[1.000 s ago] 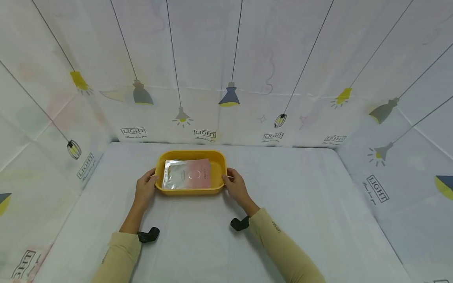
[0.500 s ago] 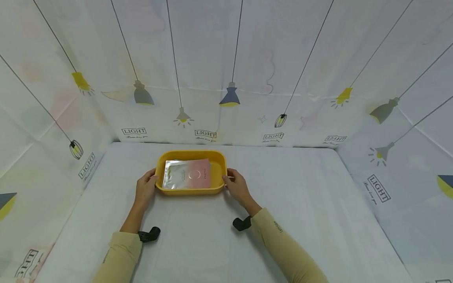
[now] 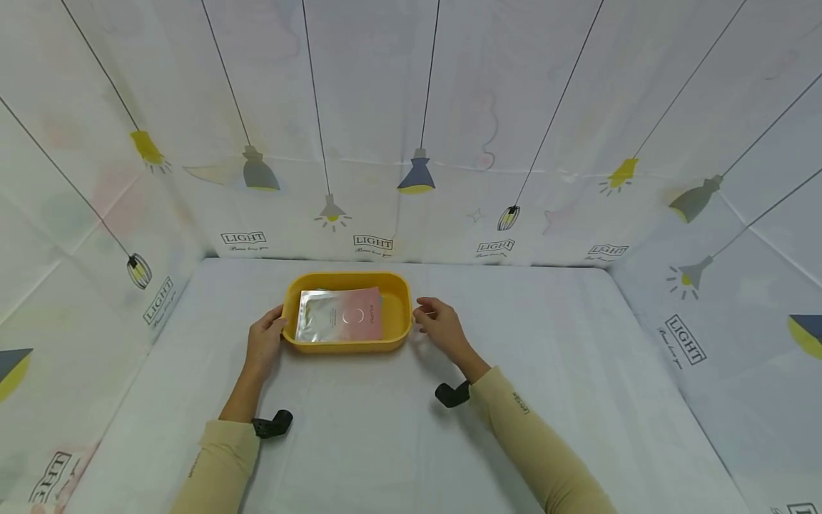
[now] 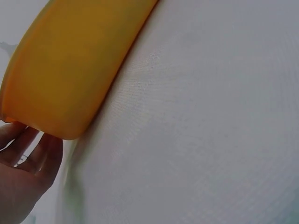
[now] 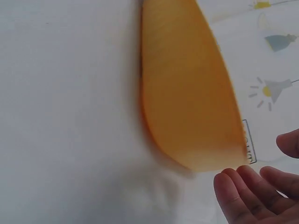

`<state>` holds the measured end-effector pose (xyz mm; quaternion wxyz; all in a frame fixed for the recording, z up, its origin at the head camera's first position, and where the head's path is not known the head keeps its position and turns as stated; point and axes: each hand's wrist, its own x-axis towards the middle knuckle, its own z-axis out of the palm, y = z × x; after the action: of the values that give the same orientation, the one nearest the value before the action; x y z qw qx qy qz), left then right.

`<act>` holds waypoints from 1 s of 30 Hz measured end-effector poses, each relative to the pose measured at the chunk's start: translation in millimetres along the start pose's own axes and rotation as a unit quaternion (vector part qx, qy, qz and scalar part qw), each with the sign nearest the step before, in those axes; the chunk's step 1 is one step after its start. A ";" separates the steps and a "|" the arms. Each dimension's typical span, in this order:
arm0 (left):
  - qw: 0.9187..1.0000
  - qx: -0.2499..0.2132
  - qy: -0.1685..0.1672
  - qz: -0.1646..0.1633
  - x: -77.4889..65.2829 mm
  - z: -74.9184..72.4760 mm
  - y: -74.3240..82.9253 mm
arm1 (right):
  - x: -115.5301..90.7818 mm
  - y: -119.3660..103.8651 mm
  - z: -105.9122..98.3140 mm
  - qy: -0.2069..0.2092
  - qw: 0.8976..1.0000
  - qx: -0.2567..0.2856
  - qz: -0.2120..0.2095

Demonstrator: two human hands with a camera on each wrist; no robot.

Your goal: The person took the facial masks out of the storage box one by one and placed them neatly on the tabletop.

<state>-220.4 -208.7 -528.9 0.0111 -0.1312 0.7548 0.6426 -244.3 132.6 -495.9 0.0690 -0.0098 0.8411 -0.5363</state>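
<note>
A yellow plastic tray (image 3: 395,314) stands on the white-covered table in the head view. Inside, toward its left side, lies a flat silver-and-pink foil packet (image 3: 340,315), with the edge of something else showing behind it. My left hand (image 3: 262,346) holds the tray's left end; in the left wrist view its fingers (image 4: 48,156) reach under the rim. Just off the right end is my right hand (image 3: 446,332), with fingers loosely bent and nothing held. The right wrist view has these fingertips (image 5: 226,186) close by the tray's end wall, the thumb spread away.
The table (image 3: 546,371) is covered with white cloth. Behind it and on both sides hang white sheets (image 3: 359,86) printed with lamps and the word LIGHT. Black cameras sit on both wrists.
My right hand has let go of the tray's right end and moved slightly right, its fingers loosening. The left hand keeps its hold, and the tray stays in place.
</note>
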 end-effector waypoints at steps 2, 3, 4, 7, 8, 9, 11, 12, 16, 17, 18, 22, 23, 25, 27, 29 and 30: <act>1.000 0.004 0.000 0.000 1.2 0.0 -0.5 | 1.8 -5.9 -4.3 -0.008 1.000 -0.005 0.004; 1.000 0.005 0.000 0.000 1.9 -0.1 -0.9 | 2.7 -9.2 -6.2 -0.012 1.000 -0.006 0.007; 1.000 0.007 0.000 0.002 2.4 0.0 -1.3 | 3.6 -12.5 -7.9 -0.016 1.000 -0.005 0.011; 1.000 0.010 -0.001 0.004 3.2 -0.2 -2.0 | 6.7 -22.7 -11.0 -0.027 0.999 0.002 0.021; 1.000 0.010 -0.001 0.005 3.1 -0.3 -2.0 | 8.0 -25.9 -11.5 -0.030 0.999 0.006 0.025; 1.000 0.011 -0.002 0.004 2.9 -0.5 -1.9 | 9.3 -29.0 -11.7 -0.033 0.999 0.010 0.026; 1.000 0.011 -0.002 0.004 1.9 -0.8 -1.5 | 12.7 -34.1 -11.2 -0.038 0.999 0.019 0.029; 1.000 0.010 -0.003 0.005 1.1 -0.9 -1.2 | 14.5 -36.3 -10.9 -0.042 0.998 0.021 0.031; 1.000 0.007 -0.005 0.005 -1.5 -0.9 -1.1 | 22.0 -43.6 -7.2 -0.066 0.996 0.043 0.044; 1.000 0.007 -0.005 0.005 -2.0 -0.8 -1.3 | 23.8 -45.2 -5.9 -0.072 0.995 0.048 0.049; 1.000 0.008 -0.005 0.006 -2.3 -0.6 -1.7 | 25.4 -46.8 -4.3 -0.078 0.994 0.053 0.055; 1.000 0.012 -0.004 0.007 -1.2 -0.5 -4.5 | 31.1 -54.2 4.8 -0.087 0.991 0.064 0.076; 1.000 0.012 -0.003 0.008 -0.9 -0.4 -4.9 | 32.2 -56.3 7.5 -0.088 0.991 0.064 0.079; 1.000 0.011 -0.003 0.009 -0.4 -0.4 -5.1 | 34.9 -59.1 13.5 -0.088 0.991 0.058 0.085; 1.000 0.009 -0.003 0.010 -0.3 -0.2 -4.6 | 36.9 -61.5 19.0 -0.090 0.991 0.050 0.086; 1.000 0.009 -0.004 0.012 -0.2 -0.1 -4.3 | 39.4 -62.5 24.4 -0.092 0.991 0.044 0.090; 1.000 0.010 -0.004 0.012 -0.1 0.0 -4.1 | 40.0 -63.3 26.8 -0.094 0.991 0.036 0.093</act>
<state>-219.5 -209.3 -532.9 0.0078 -0.1198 0.7630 0.6352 -284.2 78.0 -454.1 0.1979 0.0207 0.8080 -0.5545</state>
